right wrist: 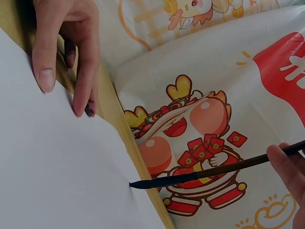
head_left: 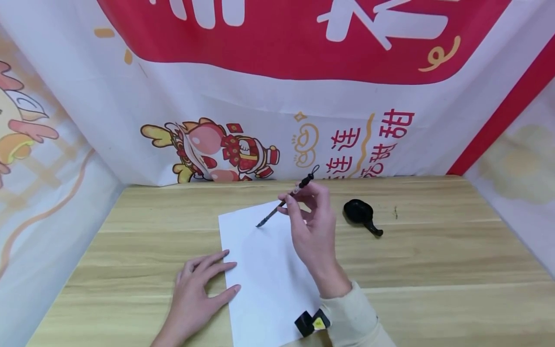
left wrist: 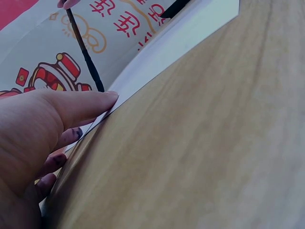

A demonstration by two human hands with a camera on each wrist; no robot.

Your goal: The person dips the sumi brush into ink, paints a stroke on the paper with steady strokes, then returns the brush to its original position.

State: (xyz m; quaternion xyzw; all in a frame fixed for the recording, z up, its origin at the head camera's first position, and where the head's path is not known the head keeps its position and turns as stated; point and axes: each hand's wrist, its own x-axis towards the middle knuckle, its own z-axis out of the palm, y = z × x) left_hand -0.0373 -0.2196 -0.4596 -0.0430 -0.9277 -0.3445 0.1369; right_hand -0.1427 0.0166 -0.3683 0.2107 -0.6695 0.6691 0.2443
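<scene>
A sheet of white paper (head_left: 264,274) lies at a slight angle on the wooden table. My right hand (head_left: 314,229) pinches a dark writing brush (head_left: 272,214) by its upper shaft, over the sheet's upper part. The brush slants down to the left, its black tip (right wrist: 138,184) right at the paper in the right wrist view. Along the sheet's left edge rests my left hand (head_left: 195,291), fingers spread, with thumb and fingertips on the margin. Dark smudges show on some left fingers (left wrist: 71,136) in the left wrist view.
Right of the paper sits a small black dish with a handle (head_left: 358,211). A small dark mark (head_left: 395,212) is on the table beyond it. Near my right sleeve, a black block with a yellow label (head_left: 318,322) overlaps the paper's lower corner. Printed cloth (head_left: 260,96) hangs behind the table.
</scene>
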